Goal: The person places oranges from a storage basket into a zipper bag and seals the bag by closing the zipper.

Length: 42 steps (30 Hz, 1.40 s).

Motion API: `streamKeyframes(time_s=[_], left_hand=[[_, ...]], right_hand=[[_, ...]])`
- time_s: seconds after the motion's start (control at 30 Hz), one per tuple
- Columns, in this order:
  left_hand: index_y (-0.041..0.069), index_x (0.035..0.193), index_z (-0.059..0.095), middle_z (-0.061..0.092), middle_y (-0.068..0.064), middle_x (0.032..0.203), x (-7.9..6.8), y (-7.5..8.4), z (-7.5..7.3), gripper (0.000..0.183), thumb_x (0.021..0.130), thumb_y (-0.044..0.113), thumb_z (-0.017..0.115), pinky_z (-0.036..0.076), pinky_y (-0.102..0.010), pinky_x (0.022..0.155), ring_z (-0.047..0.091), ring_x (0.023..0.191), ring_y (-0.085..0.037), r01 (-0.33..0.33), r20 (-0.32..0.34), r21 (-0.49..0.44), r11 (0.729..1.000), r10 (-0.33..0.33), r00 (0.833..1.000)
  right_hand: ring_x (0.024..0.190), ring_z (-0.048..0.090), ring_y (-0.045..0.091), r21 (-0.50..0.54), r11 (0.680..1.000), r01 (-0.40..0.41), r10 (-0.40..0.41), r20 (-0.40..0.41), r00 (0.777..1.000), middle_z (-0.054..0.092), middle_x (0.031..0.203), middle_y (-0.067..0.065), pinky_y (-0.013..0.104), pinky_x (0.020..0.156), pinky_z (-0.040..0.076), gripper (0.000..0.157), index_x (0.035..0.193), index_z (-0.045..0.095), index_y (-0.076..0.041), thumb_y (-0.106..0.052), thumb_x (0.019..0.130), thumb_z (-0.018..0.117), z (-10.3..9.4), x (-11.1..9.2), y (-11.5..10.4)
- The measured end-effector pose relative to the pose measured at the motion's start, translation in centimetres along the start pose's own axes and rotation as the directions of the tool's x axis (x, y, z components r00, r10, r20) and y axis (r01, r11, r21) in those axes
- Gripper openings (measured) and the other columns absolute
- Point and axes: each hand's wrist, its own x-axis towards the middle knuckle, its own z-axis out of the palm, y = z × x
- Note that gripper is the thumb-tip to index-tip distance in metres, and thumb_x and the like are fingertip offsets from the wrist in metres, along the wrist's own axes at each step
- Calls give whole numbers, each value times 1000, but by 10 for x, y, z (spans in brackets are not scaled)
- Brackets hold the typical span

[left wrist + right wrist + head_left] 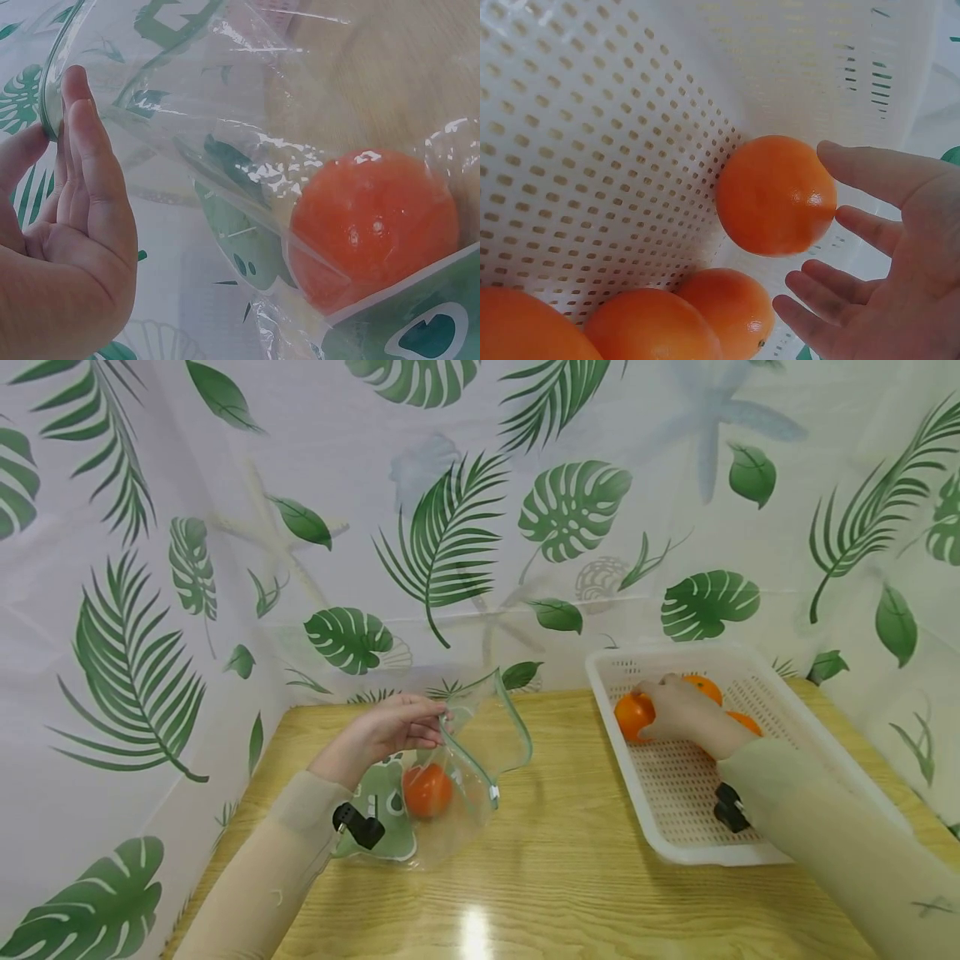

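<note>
Right hand: fingers spread and loosely bent, thumb and forefinger at the side of a glossy, round orange fruit; a firm grip cannot be made out. That fruit lies in a white, perforated plastic basket, beside the basket's left wall, toward its back-left corner. Left hand: thumb and fingers pinch the green-edged mouth of a clear plastic zip bag, whose lips stand apart. Inside the bag rests one round, red-orange fruit. The bag lies toward the left edge of the wooden table; the basket stands toward its right edge.

Progress, as judged: bagging appears to be at an early stage, with one fruit in and four in the basket, including the one at the right hand; the bag is not yet closed.

Comparison of views: the right wrist view shows all four basket fruits, three grouped apart from the one being reached for, whereas the head view partly hides them behind hand and sleeve. Only the head view shows the white slider on the bag's seal.
</note>
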Motion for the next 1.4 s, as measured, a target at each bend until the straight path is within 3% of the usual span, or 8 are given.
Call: streamKeyframes(time_s=[0.33,0.63,0.8,1.07,1.17,1.4], left_hand=[[15,87,78,75,6,71,-3,1,1,40,114,14,49,62,-18,64,71,61,-4,5,-8,6,1000,-4,1000],[15,86,78,77,5,73,-2,-2,0,38,113,15,51,62,-18,65,71,62,-5,11,-8,0,1000,-11,1000],[13,89,78,77,5,74,-2,-2,0,36,113,15,51,62,-19,65,72,62,-5,3,-10,-2,1000,-3,1000],[13,88,77,76,5,73,-2,-1,-1,36,113,15,51,62,-19,65,70,62,-5,13,-11,-7,1000,-13,1000],[12,89,77,76,4,74,-2,-1,-1,35,113,15,51,62,-19,65,70,62,-5,14,-16,-13,1000,-14,1000],[9,93,76,77,4,74,-3,-2,0,33,113,15,51,62,-19,64,71,62,-5,9,-20,-23,1000,-10,1000]], right_hand=[[127,52,56,57,998,-18,17,26,1000,49,145,41,71,103,49,87,154,46,2,-26,83,88,8,10,6],[133,48,57,93,995,-43,40,38,998,48,149,41,74,110,43,90,157,39,3,-28,85,85,16,14,6],[129,52,57,94,994,-59,55,38,998,47,147,43,73,106,47,94,157,36,6,-22,83,87,18,18,6],[125,57,50,126,990,-64,50,117,992,51,147,40,70,112,45,99,160,31,8,-21,84,87,25,24,7],[125,58,51,95,995,-43,33,104,994,52,146,40,71,111,46,101,159,30,8,-21,82,88,28,25,8],[121,58,47,128,991,-40,32,64,997,55,146,35,71,111,46,99,160,35,2,-19,81,91,33,27,10]])
